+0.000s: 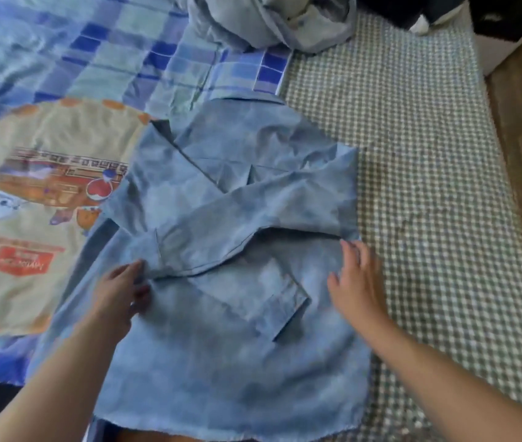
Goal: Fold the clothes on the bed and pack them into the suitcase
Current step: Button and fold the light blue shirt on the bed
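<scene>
The shirt (237, 250) was lying flat on the bed, both sleeves crossed over its back. My left hand (122, 293) pinched the cuff at the shirt's left edge, and my right hand (355, 282) hovered flat and relaxed by the right edge. Checked sheet (428, 186) on the right gave plenty of room; patterned blanket (46, 154) on the left.

Light blue denim shirt (237, 237) flat, back up, both sleeves crossed over it.
</scene>
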`<state>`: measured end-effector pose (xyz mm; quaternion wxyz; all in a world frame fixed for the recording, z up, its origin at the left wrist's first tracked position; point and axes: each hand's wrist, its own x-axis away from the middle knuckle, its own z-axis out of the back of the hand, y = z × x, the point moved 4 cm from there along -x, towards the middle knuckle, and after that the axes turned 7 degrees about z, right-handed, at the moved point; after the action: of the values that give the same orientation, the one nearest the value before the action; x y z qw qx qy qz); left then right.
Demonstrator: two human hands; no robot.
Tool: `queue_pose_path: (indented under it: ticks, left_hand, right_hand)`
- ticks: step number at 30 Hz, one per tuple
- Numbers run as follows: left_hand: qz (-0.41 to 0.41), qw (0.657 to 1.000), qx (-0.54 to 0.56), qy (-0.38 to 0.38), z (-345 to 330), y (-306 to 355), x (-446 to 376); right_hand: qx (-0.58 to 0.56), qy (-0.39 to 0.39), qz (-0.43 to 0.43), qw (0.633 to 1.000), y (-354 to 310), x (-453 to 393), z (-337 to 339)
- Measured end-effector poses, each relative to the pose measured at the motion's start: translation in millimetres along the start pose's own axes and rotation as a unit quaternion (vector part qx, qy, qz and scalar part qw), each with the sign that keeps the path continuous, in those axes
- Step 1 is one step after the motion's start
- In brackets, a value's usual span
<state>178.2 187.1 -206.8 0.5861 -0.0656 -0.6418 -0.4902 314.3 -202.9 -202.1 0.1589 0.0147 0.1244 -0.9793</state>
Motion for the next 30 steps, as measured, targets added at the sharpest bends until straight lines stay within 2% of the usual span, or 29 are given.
queue_pose_path:
  ticks: [3,7,9,10,13,15,16,18,19,21,23,25,27,28,30]
  left_hand:
    - [-0.025,0.999,0.040,0.010,-4,0,-10]
    - [-0.110,0.991,0.073,0.017,10,1,10]
    - [-0.136,0.990,-0.011,0.042,27,-7,15]
    - [-0.131,0.986,-0.084,0.050,33,-13,17]
    - [-0.028,0.962,-0.271,0.027,32,-25,23]
    - [-0.011,0.934,-0.350,0.075,25,-22,31]
    - [-0.051,0.915,-0.378,0.133,22,-14,33]
    - [-0.197,0.864,-0.417,0.203,5,10,38]
    - [-0.255,0.839,-0.437,0.201,-11,21,38]
    - [-0.280,0.816,-0.476,0.170,-41,33,15]
    - [-0.263,0.811,-0.501,0.149,-64,41,-15]
    - [-0.262,0.778,-0.555,0.137,-72,42,-35]
    - [-0.261,0.743,-0.594,0.164,-65,38,-44]
    - [-0.265,0.734,-0.596,0.192,-61,36,-43]
    - [-0.282,0.724,-0.579,0.246,-59,32,-34]
  right_hand:
    - [0.057,-0.034,-0.086,0.994,17,-41,4]
    - [0.144,-0.107,-0.130,0.975,28,-83,1]
    - [0.154,-0.171,-0.192,0.954,55,-88,1]
    - [0.121,-0.207,-0.215,0.947,69,-87,0]
    - [-0.057,-0.309,-0.248,0.916,93,-83,-3]
    - [-0.024,-0.379,-0.235,0.895,102,-91,0]
    - [0.038,-0.377,-0.225,0.898,102,-101,5]
    - [0.103,-0.271,-0.198,0.936,90,-132,19]
    - [0.088,-0.206,-0.165,0.960,80,-150,24]
    - [0.033,-0.128,-0.076,0.988,58,-190,26]
    - [0.013,-0.130,-0.023,0.991,49,-233,14]
    - [0.030,-0.176,-0.036,0.983,59,-272,-5]
    - [0.043,-0.253,-0.036,0.966,69,-297,-22]
    - [0.039,-0.265,-0.018,0.963,72,-306,-30]
    - [0.007,-0.206,-0.006,0.979,75,-316,-37]
